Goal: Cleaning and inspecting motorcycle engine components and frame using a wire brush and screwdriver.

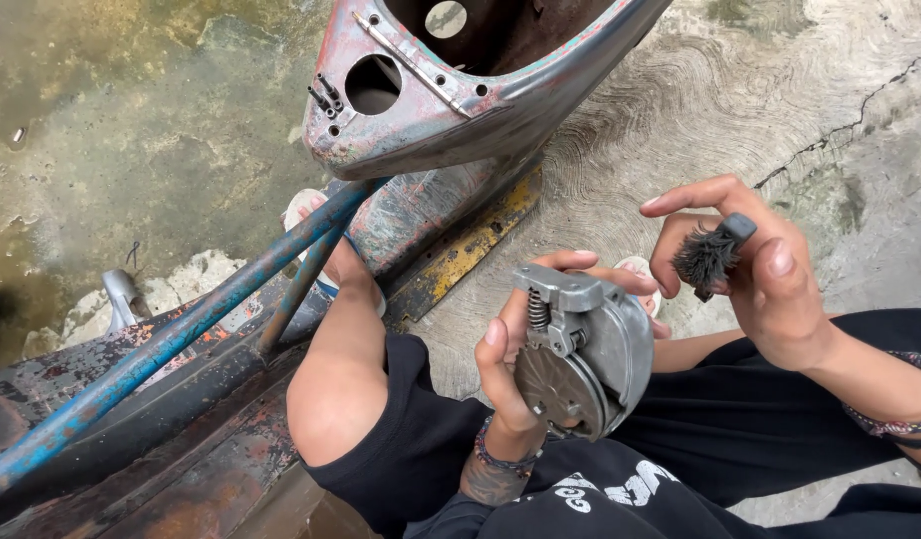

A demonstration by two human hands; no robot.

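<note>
Pinching a small black brush (710, 256) between thumb and fingertips of the right hand (770, 284), right of centre in the frame, bristles pointing left and hanging apart from the metal. Wrapping the left hand (510, 364) around a grey metal part (580, 349) at lower centre, fingers curled behind it, thumb pressing on the front edge beside the round plate. Showing a little spring (537, 310) near the top of the part, just under a small lever.

Sitting low over bare knees and black shorts (740, 419), beaded bracelets on both wrists. Leaning into the upper middle of the frame, a rusty scooter shell (431, 110) with round holes, a blue tube (191, 319) running down to the lower left, cracked concrete (780, 80) filling the upper right.

Looking a bit sketchy, honestly: gripping a heavy-looking part one-handed over the lap, so probably slipping if the thumb loosens. Possibly snagging bristles on that spring and popping it loose onto the rough ground, tough to find there. Likely flicking grime onto bare skin too.
</note>
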